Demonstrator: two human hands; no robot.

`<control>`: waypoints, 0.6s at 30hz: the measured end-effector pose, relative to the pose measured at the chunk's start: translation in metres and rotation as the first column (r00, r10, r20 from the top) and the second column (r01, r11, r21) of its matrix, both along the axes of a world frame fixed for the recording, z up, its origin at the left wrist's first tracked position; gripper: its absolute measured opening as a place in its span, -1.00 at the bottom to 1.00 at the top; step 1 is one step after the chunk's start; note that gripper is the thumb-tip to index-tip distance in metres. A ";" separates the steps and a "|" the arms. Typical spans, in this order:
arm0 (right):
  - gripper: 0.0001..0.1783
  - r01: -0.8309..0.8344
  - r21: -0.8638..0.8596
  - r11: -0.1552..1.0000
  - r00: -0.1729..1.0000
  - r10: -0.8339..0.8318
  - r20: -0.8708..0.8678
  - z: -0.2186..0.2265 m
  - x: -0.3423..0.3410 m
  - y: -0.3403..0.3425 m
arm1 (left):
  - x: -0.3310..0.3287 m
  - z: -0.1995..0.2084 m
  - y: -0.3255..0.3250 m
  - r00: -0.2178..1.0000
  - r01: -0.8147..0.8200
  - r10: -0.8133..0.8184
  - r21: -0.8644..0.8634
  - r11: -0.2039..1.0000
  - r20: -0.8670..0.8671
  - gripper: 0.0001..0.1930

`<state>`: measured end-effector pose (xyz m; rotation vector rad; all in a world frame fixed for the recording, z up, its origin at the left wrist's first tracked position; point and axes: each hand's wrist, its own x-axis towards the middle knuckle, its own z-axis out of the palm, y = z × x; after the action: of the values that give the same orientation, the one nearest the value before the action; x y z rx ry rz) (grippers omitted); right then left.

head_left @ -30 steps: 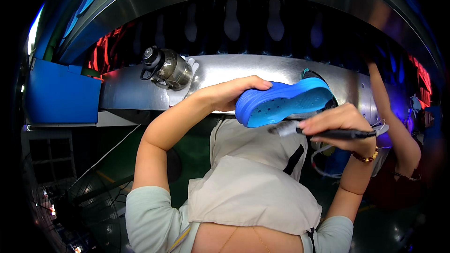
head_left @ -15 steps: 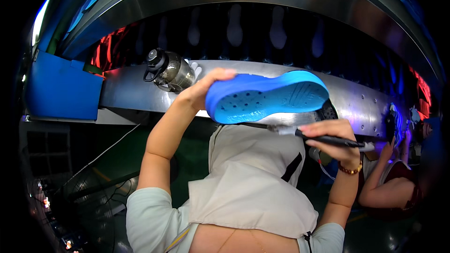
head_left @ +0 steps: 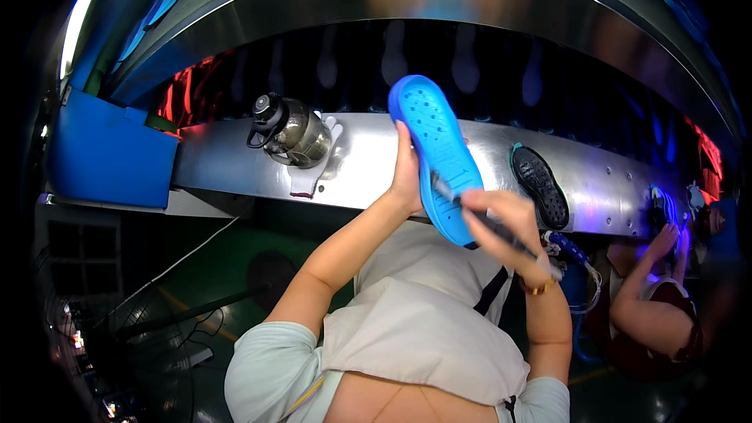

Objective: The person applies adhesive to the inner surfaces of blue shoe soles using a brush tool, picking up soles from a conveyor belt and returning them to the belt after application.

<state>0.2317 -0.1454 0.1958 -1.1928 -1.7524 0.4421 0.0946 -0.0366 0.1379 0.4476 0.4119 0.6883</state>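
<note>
Apparently, the work is under way and not finished: the brush [head_left: 507, 236] is at the inner face of the blue sole [head_left: 439, 137], but motion blur hides whether its tip touches, or how much remains. The left hand [head_left: 406, 172] grips the sole from the side, steeply tilted above the bench [head_left: 360, 153]; the right hand [head_left: 505, 211] clasps the brush, forearm raised. The black sole [head_left: 540, 188] lies apart.

Dim, with glare on metal bench [head_left: 362, 158]

Silver metal bench [head_left: 364, 160] beneath bottle [head_left: 304, 135], white glove [head_left: 304, 180], black sole [head_left: 540, 186]
</note>
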 end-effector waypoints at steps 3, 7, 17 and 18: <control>-0.79 -0.231 -0.157 0.960 0.967 0.244 0.068 0.016 0.002 -0.022 | -0.016 0.001 0.008 0.994 -0.102 0.099 0.058 0.993 0.055 -0.10; -0.78 -0.122 -0.360 0.925 0.885 -0.063 -0.462 0.030 0.015 -0.004 | -0.008 0.019 -0.008 0.990 -0.031 0.031 -0.004 1.000 0.136 -0.10; -0.75 -0.096 -0.295 0.951 0.895 -0.047 -0.443 0.019 0.021 -0.009 | -0.017 0.053 0.009 0.984 -0.110 0.101 0.056 0.992 0.144 -0.08; -0.75 -0.099 -0.296 0.950 0.896 -0.044 -0.442 0.019 0.021 -0.011 | -0.016 0.056 0.009 0.990 -0.102 0.093 0.078 0.992 0.101 -0.07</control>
<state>0.2524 -0.1559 0.2148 -1.1677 -1.3306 0.9614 0.0786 -0.0271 0.1937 0.4729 0.3151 0.8213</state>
